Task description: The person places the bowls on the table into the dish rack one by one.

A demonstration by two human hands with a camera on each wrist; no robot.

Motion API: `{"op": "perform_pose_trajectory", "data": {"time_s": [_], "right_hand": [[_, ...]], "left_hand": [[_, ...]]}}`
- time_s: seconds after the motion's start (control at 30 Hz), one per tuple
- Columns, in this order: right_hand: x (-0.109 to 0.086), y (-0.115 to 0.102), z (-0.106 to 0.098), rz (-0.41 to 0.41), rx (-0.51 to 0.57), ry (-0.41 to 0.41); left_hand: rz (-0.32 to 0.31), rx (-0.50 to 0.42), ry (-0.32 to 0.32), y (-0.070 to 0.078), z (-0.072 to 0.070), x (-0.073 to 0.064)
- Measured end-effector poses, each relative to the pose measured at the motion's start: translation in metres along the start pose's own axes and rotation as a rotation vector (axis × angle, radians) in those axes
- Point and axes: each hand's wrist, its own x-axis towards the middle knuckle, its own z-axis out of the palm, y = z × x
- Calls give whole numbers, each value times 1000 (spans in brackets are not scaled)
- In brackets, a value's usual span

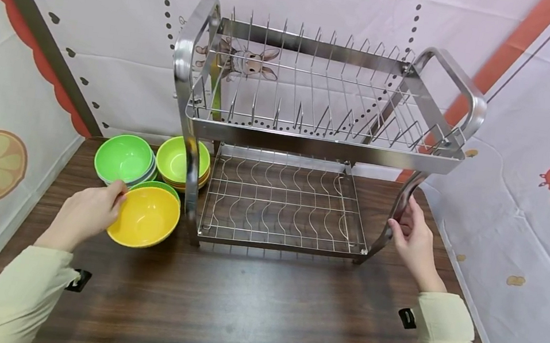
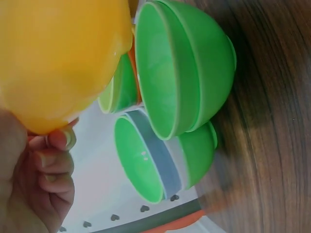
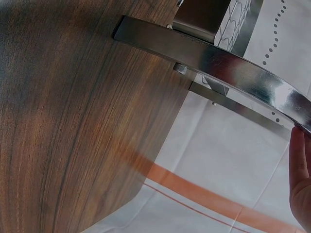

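A yellow bowl (image 1: 145,219) is tilted above the table, its rim pinched between the thumb and fingers of my left hand (image 1: 86,215). Just behind it are nested green bowls (image 2: 206,63), mostly covered by the yellow one in the head view. Another stack, with a bright green bowl (image 1: 123,156) on top, stands behind those. To its right is a stack topped by a lime bowl (image 1: 173,159). My right hand (image 1: 416,241) holds the right front leg of a two-tier metal dish rack (image 1: 320,146), thumb in front; some fingers are hidden behind the leg.
Both rack tiers, the upper with upright wires and the lower wire shelf (image 1: 281,202), hold no dishes. The dark wooden table (image 1: 236,305) extends in front. Printed white cloth (image 1: 518,227) hangs close on both sides and behind.
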Motion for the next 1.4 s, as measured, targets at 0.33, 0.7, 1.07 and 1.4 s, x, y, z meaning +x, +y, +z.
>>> {"op": "perform_pose_trajectory", "data": {"time_s": [0.33, 0.7, 1.07, 1.4], "right_hand": [[0, -1, -1, -1, 18, -1], [0, -1, -1, -1, 2, -3], [-4, 34, 4, 3, -4, -5], [-4, 32, 4, 4, -16, 0]], "left_hand": [[133, -27, -70, 7, -4, -5], [192, -69, -85, 27, -3, -7], [271, -98, -73, 52, 4, -7], [360, -147, -28, 74, 12, -2]]}}
